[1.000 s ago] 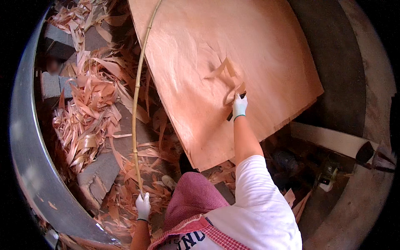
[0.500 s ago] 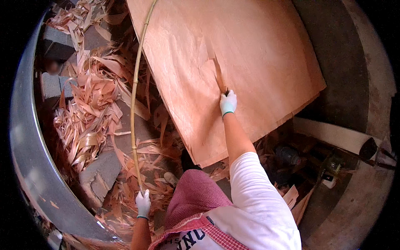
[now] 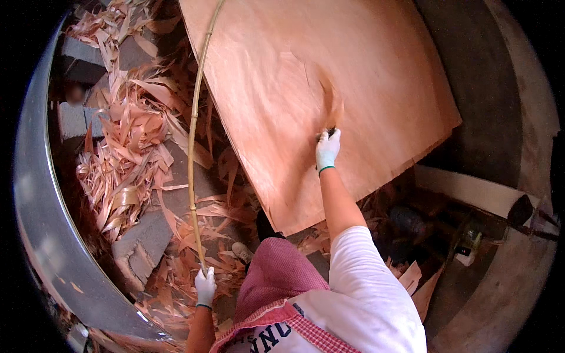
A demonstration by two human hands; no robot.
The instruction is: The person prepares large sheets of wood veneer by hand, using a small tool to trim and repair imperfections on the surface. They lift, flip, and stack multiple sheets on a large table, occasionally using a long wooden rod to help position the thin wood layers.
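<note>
My left hand (image 3: 205, 286), in a white glove with a green cuff, is wrapped around the lower end of a long, thin bamboo pole (image 3: 193, 147). The pole bends up along the left edge of a large stack of reddish wood veneer sheets (image 3: 376, 76). Over the sheets, my gloved right hand (image 3: 327, 150) is closed on a small dark tool (image 3: 331, 131), mostly hidden by the fingers. A blurred strip of veneer (image 3: 332, 100) curls up just beyond that hand. Whether the fingers also pinch the strip I cannot tell.
Heaps of veneer scraps (image 3: 132, 141) and grey concrete blocks (image 3: 141, 250) lie left of the stack. A curved metal sheet (image 3: 53, 247) borders the far left. A pale roll (image 3: 471, 191) lies to the right, near dark machine parts (image 3: 406, 220).
My right hand has moved slightly right and toward me; the veneer strip beyond it has shifted right and curls more. My left hand and the pole have moved slightly right.
</note>
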